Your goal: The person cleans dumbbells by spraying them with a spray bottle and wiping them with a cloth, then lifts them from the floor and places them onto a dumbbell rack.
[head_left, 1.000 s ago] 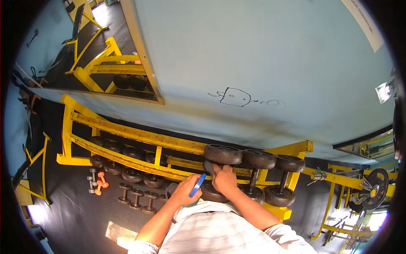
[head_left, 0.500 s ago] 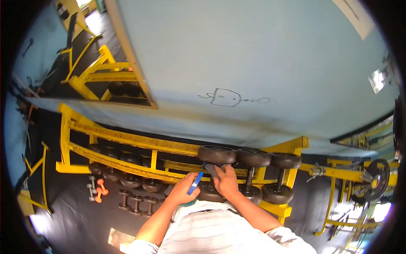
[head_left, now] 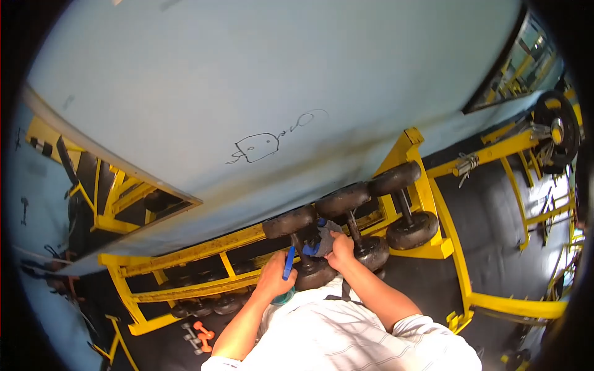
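1. Your right hand [head_left: 341, 250]: the grip is closed, thumb and fingers pinching a soft grey cloth with blue patches [head_left: 331, 234].
2. The cloth lies just right of the dark handle of the leftmost round-headed black dumbbell [head_left: 297, 240], in the gap before the middle round-headed black dumbbell [head_left: 354, 226]. You cannot be told from this view how firmly it meets the handle.
3. Your left hand [head_left: 274, 276]: the grip is curled around a bottle with a blue plastic spray head [head_left: 289, 264], which projects past the fingers just left of the leftmost dumbbell. Most of the body is hidden; a teal part shows below your hand.
4. Both dumbbells rest on a yellow metal rack [head_left: 228, 264], beside a third black dumbbell [head_left: 404, 207] at its right end.
5. Changed from half a second ago: your right hand, then over the leftmost dumbbell's handle, now sits to the right of it, and more of the cloth is exposed. Your view has swung right and tilted. Your left grip is unchanged.
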{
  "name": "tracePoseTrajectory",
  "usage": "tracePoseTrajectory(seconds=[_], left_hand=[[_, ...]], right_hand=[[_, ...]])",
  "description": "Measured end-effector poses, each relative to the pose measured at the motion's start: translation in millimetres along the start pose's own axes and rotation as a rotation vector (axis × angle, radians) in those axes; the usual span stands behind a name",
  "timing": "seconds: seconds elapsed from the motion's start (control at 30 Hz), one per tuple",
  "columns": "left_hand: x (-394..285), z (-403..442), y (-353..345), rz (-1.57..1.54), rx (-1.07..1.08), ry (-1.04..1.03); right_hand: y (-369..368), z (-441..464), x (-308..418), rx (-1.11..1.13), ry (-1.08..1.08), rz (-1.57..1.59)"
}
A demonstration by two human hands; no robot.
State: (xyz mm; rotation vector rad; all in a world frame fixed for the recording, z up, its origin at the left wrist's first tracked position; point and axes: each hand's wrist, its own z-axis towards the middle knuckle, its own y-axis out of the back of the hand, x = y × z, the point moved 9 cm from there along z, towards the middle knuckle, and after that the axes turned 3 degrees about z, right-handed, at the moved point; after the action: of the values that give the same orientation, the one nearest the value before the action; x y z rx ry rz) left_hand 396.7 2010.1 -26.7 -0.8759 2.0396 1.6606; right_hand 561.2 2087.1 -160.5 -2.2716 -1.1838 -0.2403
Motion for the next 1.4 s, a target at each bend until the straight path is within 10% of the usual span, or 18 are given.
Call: tracePoseTrajectory(seconds=[0.4, 0.8, 1.4], left_hand=[[-20, 9, 35, 0.149, -0.083, -0.066], [15, -16, 50, 0.033, -0.168, 0.05], [-2, -9, 35, -0.042, -0.151, -0.005]], right_hand=[[-61, -10, -105, 0.34, -0.45, -0.097], [-38, 46, -56, 0.074, -0.063, 0.209], [-55, 31, -2, 0.148, 0.247, -0.534]])
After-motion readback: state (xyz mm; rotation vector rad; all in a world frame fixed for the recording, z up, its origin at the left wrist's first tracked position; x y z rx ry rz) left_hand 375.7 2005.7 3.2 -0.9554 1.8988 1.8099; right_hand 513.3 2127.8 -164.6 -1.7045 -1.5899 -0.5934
